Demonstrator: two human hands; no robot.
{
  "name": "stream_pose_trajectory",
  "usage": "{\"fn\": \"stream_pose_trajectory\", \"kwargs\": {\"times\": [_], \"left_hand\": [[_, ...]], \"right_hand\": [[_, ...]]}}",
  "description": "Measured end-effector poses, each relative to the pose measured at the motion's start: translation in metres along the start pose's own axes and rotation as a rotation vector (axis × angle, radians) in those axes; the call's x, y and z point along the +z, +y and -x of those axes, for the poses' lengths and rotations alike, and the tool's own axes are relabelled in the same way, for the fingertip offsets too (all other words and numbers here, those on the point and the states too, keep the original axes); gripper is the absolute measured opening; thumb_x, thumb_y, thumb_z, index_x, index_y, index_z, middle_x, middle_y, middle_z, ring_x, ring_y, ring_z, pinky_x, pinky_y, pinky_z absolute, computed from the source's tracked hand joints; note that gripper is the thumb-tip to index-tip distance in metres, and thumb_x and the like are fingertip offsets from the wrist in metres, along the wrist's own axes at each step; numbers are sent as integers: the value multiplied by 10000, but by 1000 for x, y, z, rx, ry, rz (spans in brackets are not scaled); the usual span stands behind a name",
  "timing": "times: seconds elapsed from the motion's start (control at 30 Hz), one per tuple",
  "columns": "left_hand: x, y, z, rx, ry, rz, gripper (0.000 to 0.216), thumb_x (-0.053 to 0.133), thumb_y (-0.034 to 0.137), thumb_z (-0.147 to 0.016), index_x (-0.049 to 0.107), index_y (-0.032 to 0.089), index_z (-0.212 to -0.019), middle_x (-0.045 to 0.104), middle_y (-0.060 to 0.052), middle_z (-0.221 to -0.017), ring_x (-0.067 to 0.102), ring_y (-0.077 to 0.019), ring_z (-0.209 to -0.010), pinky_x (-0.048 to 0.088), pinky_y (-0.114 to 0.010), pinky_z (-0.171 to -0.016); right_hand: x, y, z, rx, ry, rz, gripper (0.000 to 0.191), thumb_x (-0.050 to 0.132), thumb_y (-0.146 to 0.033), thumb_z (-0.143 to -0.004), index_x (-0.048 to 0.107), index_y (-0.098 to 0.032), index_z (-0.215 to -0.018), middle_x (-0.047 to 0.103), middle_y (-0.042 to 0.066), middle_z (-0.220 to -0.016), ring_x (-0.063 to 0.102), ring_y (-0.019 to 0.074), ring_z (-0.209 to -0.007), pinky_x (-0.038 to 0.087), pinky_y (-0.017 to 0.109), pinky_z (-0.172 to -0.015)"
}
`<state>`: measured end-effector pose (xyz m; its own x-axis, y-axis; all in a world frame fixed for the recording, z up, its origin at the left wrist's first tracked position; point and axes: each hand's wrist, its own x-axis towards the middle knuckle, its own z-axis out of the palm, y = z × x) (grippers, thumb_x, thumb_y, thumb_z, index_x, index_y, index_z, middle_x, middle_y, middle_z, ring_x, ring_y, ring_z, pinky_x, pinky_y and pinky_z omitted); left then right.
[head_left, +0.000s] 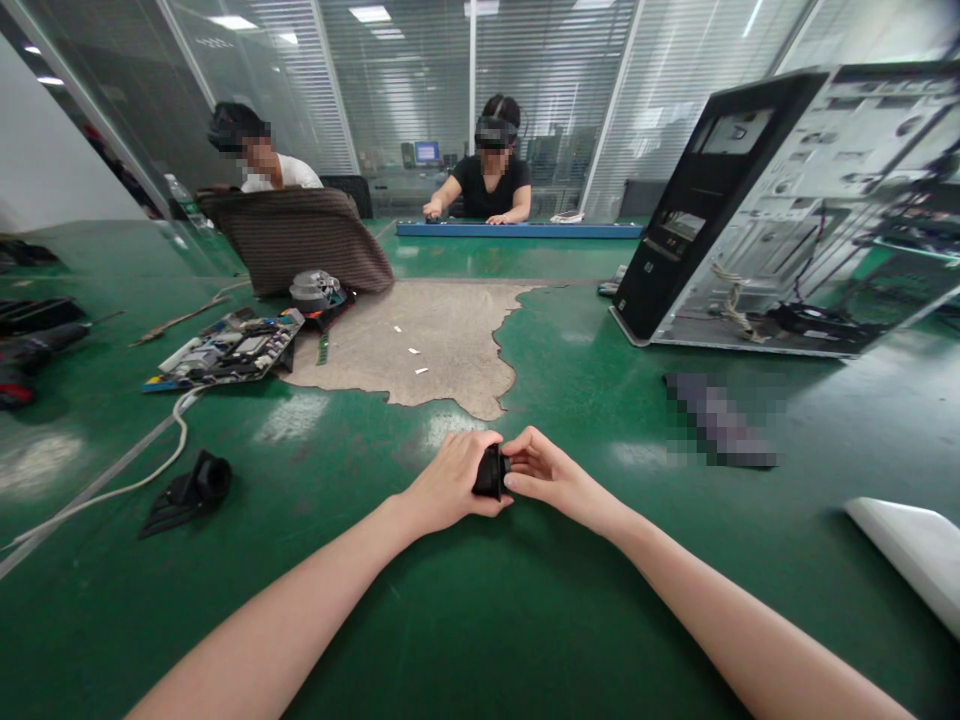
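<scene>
A small black part [492, 472] sits between both my hands, low over the green table [480, 620]. My left hand [450, 483] wraps round its left side with the fingers curled. My right hand [544, 468] pinches its right side with thumb and fingertips. Most of the part is hidden by my fingers. A worn bare patch [420, 345] of the table surface lies just beyond my hands.
An open computer case [787, 215] lies at the right. A circuit board [229, 350], a fan [315, 290] and a black duct piece [191, 490] with a white cable [135, 480] are at the left. Two people sit across the table. A white object [911, 555] is at the right edge.
</scene>
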<state>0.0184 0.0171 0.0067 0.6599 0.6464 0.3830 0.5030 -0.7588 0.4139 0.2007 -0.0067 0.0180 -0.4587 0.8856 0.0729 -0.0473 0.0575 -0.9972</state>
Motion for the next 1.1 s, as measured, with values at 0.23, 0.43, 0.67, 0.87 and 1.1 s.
{"fn": "stream_pose_trajectory", "kwargs": {"times": [0.23, 0.43, 0.67, 0.87, 1.1], "left_hand": [[1, 0, -1, -7, -7, 14, 637, 652, 325, -629, 291, 183, -1134, 496, -79, -1044, 486, -233, -921, 363, -367, -786], [1, -1, 0, -10, -14, -4, 613, 636, 318, -654, 282, 178, -1135, 491, -83, -1047, 483, -229, -927, 363, -361, -784], [0, 0, -1, -10, -13, -7, 642, 654, 331, -632, 282, 182, -1133, 493, -80, -1042, 483, -232, -921, 364, -364, -783], [2, -1, 0, -1, -7, -4, 613, 633, 332, -653, 276, 186, -1130, 491, -79, -1034, 487, -234, -930, 361, -367, -784], [0, 0, 0, 2, -8, -5, 636, 652, 331, -635, 279, 185, -1129, 492, -77, -1033, 487, -234, -929, 363, -365, -785]], "right_hand": [[0, 1, -2, 35, 27, 5, 261, 603, -256, -743, 461, -213, -957, 532, 10, -909, 543, 138, -876, 418, 329, -838], [0, 1, 1, -21, -22, 42, 315, 666, -184, -680, 456, -218, -913, 512, -5, -934, 528, 141, -929, 396, 337, -887], [3, -1, -3, 27, 68, 31, 194, 561, -272, -774, 462, -209, -928, 529, 6, -886, 542, 136, -868, 425, 317, -817], [-2, 0, 0, 6, -30, 19, 287, 658, -207, -691, 446, -215, -884, 528, -4, -925, 543, 137, -900, 413, 333, -864], [2, 1, 0, 6, 43, 2, 206, 585, -268, -761, 457, -215, -914, 531, -2, -881, 555, 120, -825, 436, 302, -796]]}}
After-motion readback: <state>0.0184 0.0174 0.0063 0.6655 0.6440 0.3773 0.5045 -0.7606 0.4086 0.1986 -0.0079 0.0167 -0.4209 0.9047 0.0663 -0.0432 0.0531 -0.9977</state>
